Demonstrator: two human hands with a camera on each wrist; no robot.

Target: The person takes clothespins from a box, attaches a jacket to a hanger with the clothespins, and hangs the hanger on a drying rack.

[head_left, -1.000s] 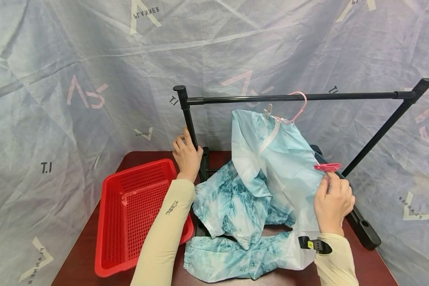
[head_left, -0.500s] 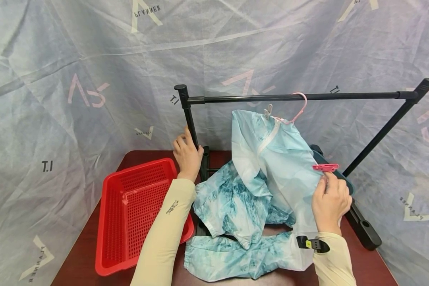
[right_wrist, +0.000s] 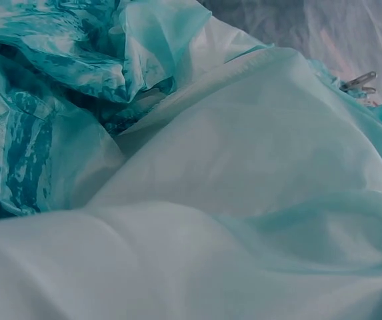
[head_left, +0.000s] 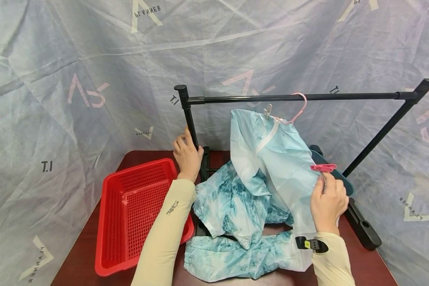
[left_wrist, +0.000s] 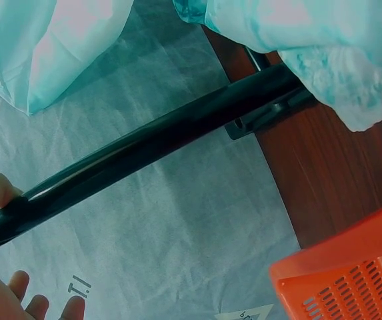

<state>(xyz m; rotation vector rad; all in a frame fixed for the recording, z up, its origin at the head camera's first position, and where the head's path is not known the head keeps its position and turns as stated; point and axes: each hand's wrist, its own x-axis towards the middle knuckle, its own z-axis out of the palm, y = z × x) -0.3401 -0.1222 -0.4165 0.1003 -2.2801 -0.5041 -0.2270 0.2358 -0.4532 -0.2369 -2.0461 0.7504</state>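
My left hand [head_left: 188, 156] holds the upright black post [left_wrist: 137, 150] of a clothes rack; in the left wrist view its other fingers stick out loosely below. A pale blue and white jacket [head_left: 289, 159] with a white zip hangs from a pink hanger [head_left: 300, 105] on the rack's crossbar. A grey clip [head_left: 268, 111] sits at the jacket's top. On the right, my right hand [head_left: 328, 204] pinches a pink clothespin [head_left: 323, 168] at the jacket's edge. Cloth fills the right wrist view and hides that hand there. Patterned blue cloth [head_left: 232, 202] bunches beneath.
A red plastic basket [head_left: 143, 214] stands on the dark red table [head_left: 76, 254] at the left. The black crossbar [head_left: 350, 96] spans the back. A sleeve-like length of cloth [head_left: 236, 258] lies along the front. Behind the jacket is a dark blue object [head_left: 346, 184]; a grey printed curtain [head_left: 93, 51] closes off the back.
My right hand and the pink clothespin have shifted slightly to the left, and the jacket's right side moves with them. My left hand stays on the post.
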